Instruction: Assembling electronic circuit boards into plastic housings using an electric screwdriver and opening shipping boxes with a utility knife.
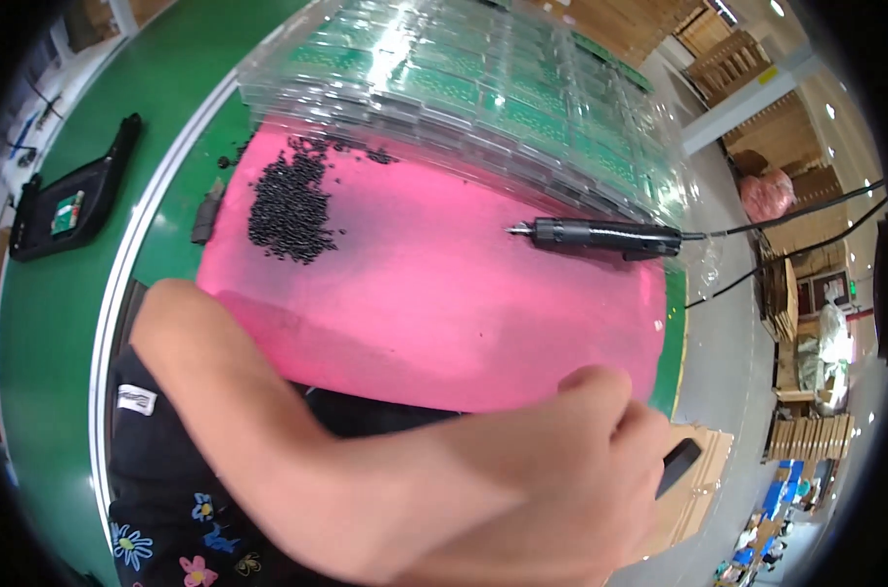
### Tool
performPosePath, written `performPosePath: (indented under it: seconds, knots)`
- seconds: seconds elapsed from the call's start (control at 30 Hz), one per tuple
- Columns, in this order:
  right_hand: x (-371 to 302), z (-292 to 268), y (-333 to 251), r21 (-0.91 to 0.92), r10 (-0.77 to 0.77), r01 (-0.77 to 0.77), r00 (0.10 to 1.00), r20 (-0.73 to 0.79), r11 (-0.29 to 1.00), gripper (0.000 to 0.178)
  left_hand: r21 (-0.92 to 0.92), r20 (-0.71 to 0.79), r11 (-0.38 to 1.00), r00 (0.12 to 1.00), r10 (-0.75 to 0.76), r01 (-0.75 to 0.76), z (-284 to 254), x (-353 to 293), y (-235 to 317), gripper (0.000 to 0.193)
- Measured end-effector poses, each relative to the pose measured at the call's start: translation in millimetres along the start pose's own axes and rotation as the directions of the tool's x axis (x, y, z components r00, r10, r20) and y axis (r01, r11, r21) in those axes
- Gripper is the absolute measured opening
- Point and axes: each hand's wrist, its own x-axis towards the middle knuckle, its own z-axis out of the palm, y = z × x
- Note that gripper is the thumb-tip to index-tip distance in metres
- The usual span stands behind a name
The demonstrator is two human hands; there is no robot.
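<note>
My left arm reaches across the lower part of the view to the right. My left hand (pixel 571 470) is closed and slightly blurred, its fingers curled beyond the near right corner of a pink mat (pixel 434 323). What the fingers hold, if anything, is hidden. A short black bar-shaped piece (pixel 679 466) shows just past the knuckles; whether the hand touches it I cannot tell. My right hand cannot be made out. On the mat, a black electric screwdriver (pixel 605 236) lies with its bit pointing left. Small black screws (pixel 292 205) are heaped at the mat's far left.
Clear plastic trays (pixel 444 83) holding green circuit boards are stacked behind the mat. At far left, a black housing (pixel 97 201) with a small board sits on the green surface (pixel 185 88). The screwdriver's cable (pixel 796 215) runs right. A cardboard box (pixel 698 499) stands lower right.
</note>
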Motion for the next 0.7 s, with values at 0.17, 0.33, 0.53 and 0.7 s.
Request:
performPosePath:
  seconds: [0.17,0.33,0.53,0.7]
  knots:
    - [-61,100,35,-0.424,-0.091,0.019,0.985,-0.149,0.906,0.042,-0.043,-0.027,0.999,1.0,0.014,-0.015,38,36,-26,0.036]
    - [-103,148,71,-0.653,0.635,-0.342,0.72,0.28,0.675,0.033,-0.123,0.199,0.931,0.927,-0.317,0.344,66,18,-95,0.055]
    - [-76,192,66,-0.858,0.85,-0.026,0.16,0.503,0.513,0.018,0.084,0.367,0.921,0.847,-0.384,0.381,55,-27,-149,0.026]
    - [-13,294,62,-0.534,0.628,0.594,0.062,0.776,0.601,0.013,0.01,0.283,0.87,0.833,-0.475,0.492,48,-50,-154,0.026]
